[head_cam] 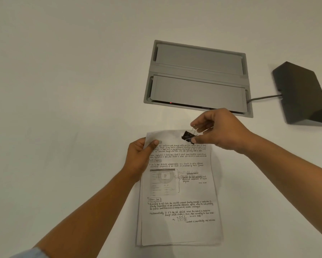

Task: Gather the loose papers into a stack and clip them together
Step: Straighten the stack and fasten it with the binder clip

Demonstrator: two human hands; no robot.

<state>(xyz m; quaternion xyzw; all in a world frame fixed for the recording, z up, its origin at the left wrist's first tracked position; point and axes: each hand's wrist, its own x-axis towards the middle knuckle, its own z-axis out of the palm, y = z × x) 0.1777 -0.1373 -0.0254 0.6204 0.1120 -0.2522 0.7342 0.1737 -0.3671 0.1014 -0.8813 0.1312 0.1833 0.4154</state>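
The left hand [140, 155] grips the upper left corner of the stack of papers [178, 192], thumb pressed on the top sheet and fingers curled underneath, so that corner is pinched firmly. The stack lies on the white table [63, 90] with its long axis running from the person outward, the sheets roughly squared, though the near edges are slightly staggered. To the right, the right hand [219, 129] pinches a black binder clip [188, 136] by its wire handles between thumb and fingers; whether the clip's mouth is open or already biting the paper cannot be told. The clip sits right at the far edge of the stack, just right of its middle, with its black body over the sheets. The right hand is the nearer one to that edge, so the coming move likely turns on pushing the clip toward the person, squarely over the top edge. Beyond lie a grey hatch [197, 77] and a dark box [303, 94].
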